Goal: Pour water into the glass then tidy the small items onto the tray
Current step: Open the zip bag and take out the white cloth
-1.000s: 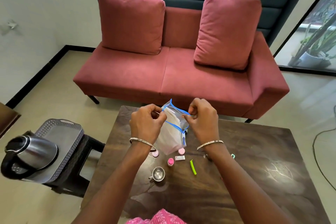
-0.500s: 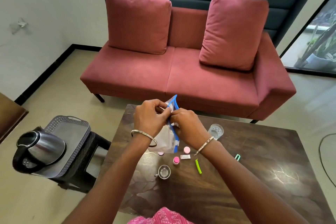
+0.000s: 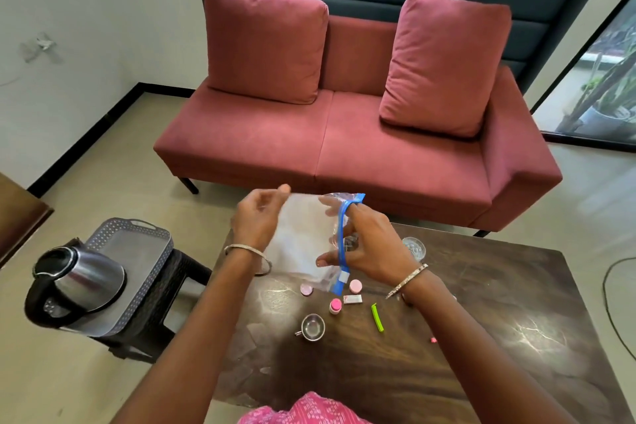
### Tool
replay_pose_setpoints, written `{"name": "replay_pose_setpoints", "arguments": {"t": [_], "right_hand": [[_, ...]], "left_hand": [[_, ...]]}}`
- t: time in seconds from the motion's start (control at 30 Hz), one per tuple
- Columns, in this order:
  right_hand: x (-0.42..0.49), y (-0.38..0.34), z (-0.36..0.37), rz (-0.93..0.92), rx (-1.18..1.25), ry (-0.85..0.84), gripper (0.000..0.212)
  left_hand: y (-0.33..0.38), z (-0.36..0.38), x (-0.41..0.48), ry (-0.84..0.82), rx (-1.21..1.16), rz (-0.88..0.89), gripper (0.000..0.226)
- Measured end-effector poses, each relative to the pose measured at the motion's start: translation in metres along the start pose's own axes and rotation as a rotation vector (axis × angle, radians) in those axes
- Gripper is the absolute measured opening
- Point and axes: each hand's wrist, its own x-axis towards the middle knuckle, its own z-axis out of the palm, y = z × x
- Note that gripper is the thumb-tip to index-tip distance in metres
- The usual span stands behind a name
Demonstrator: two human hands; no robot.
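A clear zip bag (image 3: 306,241) with a blue seal hangs above the dark wooden table (image 3: 481,337). My right hand (image 3: 371,244) pinches its blue edge. My left hand (image 3: 258,220), blurred, is at the bag's left side; whether it grips the bag is unclear. Below lie small items: pink caps (image 3: 355,285), a pink bottle (image 3: 335,306), a white block (image 3: 352,299), a green clip (image 3: 377,317) and a small steel cup (image 3: 312,327). A drinking glass (image 3: 414,247) stands behind my right wrist. The grey tray (image 3: 137,251) rests on a stool at left, with a steel kettle (image 3: 75,289) on it.
A red sofa (image 3: 344,134) with two cushions stands just beyond the table. The black stool (image 3: 172,296) under the tray sits close to the table's left edge. A cable (image 3: 616,286) lies on the floor at right. A tiny pink piece (image 3: 433,340) lies by my right forearm.
The bag went from pinched together at its top between both hands to spread flat and turned sideways. My left hand has slid to its left side; my right hand keeps the blue edge.
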Motion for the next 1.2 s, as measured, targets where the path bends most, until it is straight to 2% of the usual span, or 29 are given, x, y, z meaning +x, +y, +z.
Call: {"name": "replay_pose_setpoints", "arguments": {"t": [0.07, 0.13, 0.2, 0.27, 0.33, 0.43, 0.53, 0.77, 0.97, 1.13, 1.2], "right_hand": [[-0.004, 0.002, -0.005, -0.048, 0.021, -0.005, 0.096], [-0.007, 0.004, -0.008, -0.058, 0.082, 0.002, 0.096], [-0.009, 0.004, -0.01, -0.063, 0.116, 0.01, 0.092], [-0.011, 0.004, -0.008, -0.036, 0.142, -0.01, 0.085], [-0.013, 0.004, -0.006, 0.054, 0.178, 0.01, 0.071], [-0.015, 0.008, -0.006, 0.211, 0.16, 0.182, 0.04], [-0.019, 0.01, -0.004, 0.319, 0.317, 0.31, 0.024], [-0.011, 0.005, -0.006, 0.488, 0.849, 0.238, 0.023], [-0.003, 0.011, -0.004, 0.594, 0.712, 0.29, 0.004], [-0.002, 0.01, -0.004, 0.604, 0.704, 0.28, 0.007], [-0.003, 0.007, -0.008, 0.575, 0.709, 0.251, 0.016]], "left_hand": [[-0.023, -0.011, 0.015, -0.088, -0.126, -0.24, 0.046], [-0.044, -0.021, 0.021, -0.379, -0.365, -0.505, 0.061], [-0.063, -0.031, 0.02, -0.651, -0.579, -0.604, 0.071], [-0.077, -0.035, 0.016, -0.763, -0.732, -0.629, 0.068], [-0.08, -0.031, 0.01, -0.76, -0.814, -0.612, 0.062], [-0.075, -0.023, 0.005, -0.703, -0.874, -0.58, 0.049], [-0.071, -0.022, 0.003, -0.679, -0.889, -0.56, 0.039], [-0.06, -0.019, 0.002, -0.68, -0.867, -0.485, 0.039], [-0.055, -0.016, -0.002, -0.724, -0.827, -0.443, 0.049], [-0.055, -0.015, -0.001, -0.715, -0.817, -0.436, 0.048], [-0.055, -0.014, 0.001, -0.678, -0.785, -0.427, 0.049]]}}
